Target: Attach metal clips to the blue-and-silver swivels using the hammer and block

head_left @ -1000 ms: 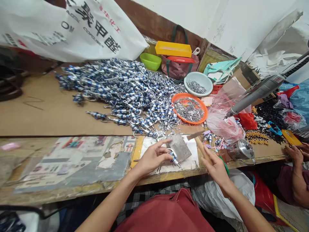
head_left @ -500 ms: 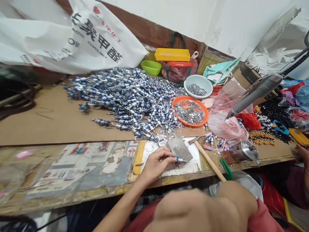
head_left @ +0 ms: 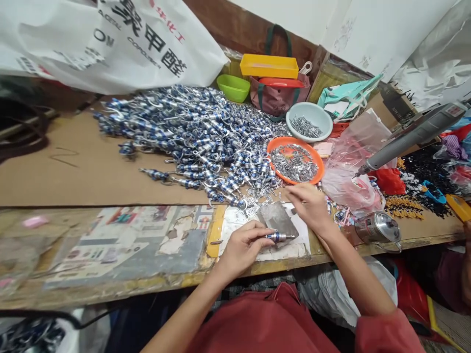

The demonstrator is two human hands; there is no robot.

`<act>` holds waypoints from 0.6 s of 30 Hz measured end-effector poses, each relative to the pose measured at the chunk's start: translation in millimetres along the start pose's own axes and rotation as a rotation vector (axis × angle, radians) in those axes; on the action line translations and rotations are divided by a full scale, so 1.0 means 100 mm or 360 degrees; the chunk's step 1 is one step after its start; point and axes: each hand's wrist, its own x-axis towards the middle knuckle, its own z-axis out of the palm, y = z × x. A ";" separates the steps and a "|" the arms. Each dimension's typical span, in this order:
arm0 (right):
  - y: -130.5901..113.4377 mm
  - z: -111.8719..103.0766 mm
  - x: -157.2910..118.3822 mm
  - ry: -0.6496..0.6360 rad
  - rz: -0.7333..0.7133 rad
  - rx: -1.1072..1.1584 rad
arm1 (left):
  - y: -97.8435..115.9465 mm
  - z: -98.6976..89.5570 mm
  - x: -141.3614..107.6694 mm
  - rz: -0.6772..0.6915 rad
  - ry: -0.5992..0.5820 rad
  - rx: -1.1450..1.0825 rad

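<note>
My left hand (head_left: 241, 249) pinches a blue-and-silver metal fitting (head_left: 281, 237) between thumb and fingers, its thin tip pointing right. The fitting lies over a flat grey block (head_left: 282, 219) that rests on a white sheet (head_left: 231, 219). Beyond the block, my right hand (head_left: 311, 210) has its fingertips pressed together just in front of an orange plate (head_left: 319, 172) of small flat metal tabs. Whatever those fingertips hold, if anything, is too small to make out. Loose metal tabs (head_left: 253, 206) are scattered left of that hand. My right forearm covers most of a wooden-handled hammer.
A big heap of similar blue-and-silver fittings (head_left: 191, 132) fills the back of the bench. A pale bowl of metal pins (head_left: 326, 115) stands behind the orange plate. To the right are an electric screwdriver (head_left: 408, 139), a metal mug (head_left: 377, 228) and plastic bags (head_left: 353, 184).
My right hand has gone from a blur low in front of me to beside the loose tabs and orange plate. The left hand keeps the fitting at the block. The view has shifted slightly.
</note>
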 end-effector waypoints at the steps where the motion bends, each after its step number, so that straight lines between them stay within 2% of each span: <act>1: 0.06 0.09 0.10 -0.0243 0.0197 -0.0191 | 0.01 0.00 0.00 0.0040 -0.0004 0.0025; 4: 0.16 0.34 0.31 -0.0542 0.0356 -0.0364 | 0.03 0.00 -0.01 0.0142 -0.0009 0.0079; 8: 0.16 0.46 0.40 -0.0625 0.0447 -0.0427 | 0.05 -0.02 -0.02 0.0150 0.0000 0.0128; 11: 0.17 0.42 0.42 -0.0602 0.0480 -0.0376 | 0.02 -0.02 -0.02 0.0112 0.0029 0.0113; 14: 0.17 0.31 0.36 -0.0536 0.0490 -0.0235 | -0.04 0.02 -0.03 -0.0018 0.0107 -0.0056; 16: 0.09 0.21 0.23 -0.0463 0.0496 -0.0129 | -0.09 0.04 -0.05 -0.0102 0.0130 -0.0199; 18: -0.07 0.12 0.05 -0.0331 0.0493 0.0127 | -0.10 0.06 -0.06 -0.0141 0.0126 -0.0296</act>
